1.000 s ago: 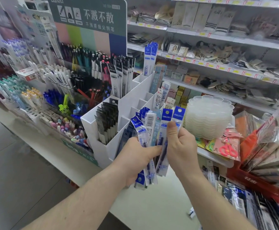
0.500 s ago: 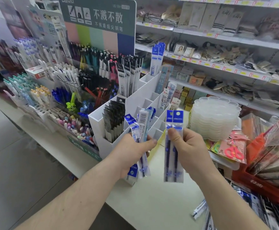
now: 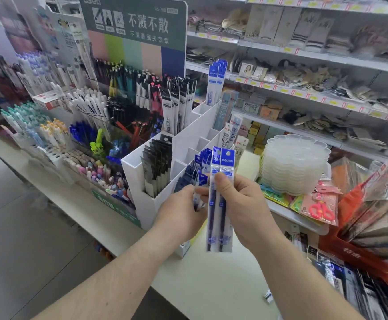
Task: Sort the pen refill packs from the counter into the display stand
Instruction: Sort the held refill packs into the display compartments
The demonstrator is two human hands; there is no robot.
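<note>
My right hand grips two blue-topped pen refill packs upright, side by side, just in front of the white display stand. My left hand pinches a smaller bunch of blue refill packs at the stand's front compartments, right beside the right hand's pair. The stand's stepped slots hold black packs at the front left and more blue packs at the back.
Trays of pens stand left of the display stand. A stack of clear plastic palettes sits to the right, with red bins of packaged goods beyond. More refill packs lie at the lower right on the white counter.
My hands came back together: the right hand brought its two packs left and up to the stand, and the left hand's bunch moved into the front slots.
</note>
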